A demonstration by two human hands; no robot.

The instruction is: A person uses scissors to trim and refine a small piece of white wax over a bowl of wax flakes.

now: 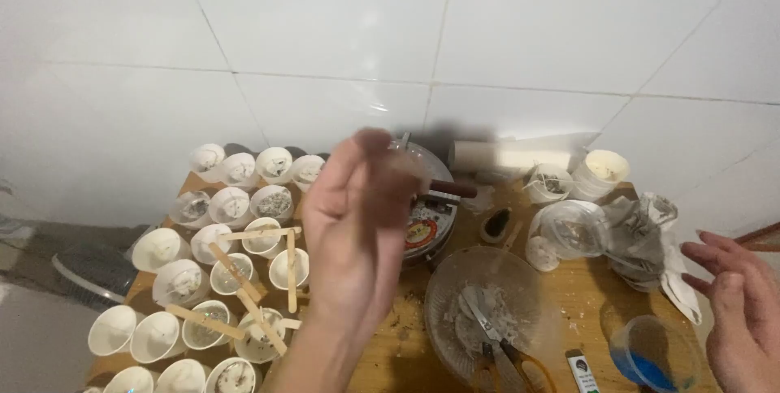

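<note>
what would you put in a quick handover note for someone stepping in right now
Left hand: raised over the wooden table, blurred, holding nothing I can make out.
Right hand: open and empty at the right edge, near the blue plastic tub.
Small white paper cups crowd the left side; several carry flat wooden sticks across their rims, others have none.
The clear glass bowl holds grey-white chunks and scissors.

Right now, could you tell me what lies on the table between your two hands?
In the head view, a clear round bowl holding scissors lies between them.
</note>
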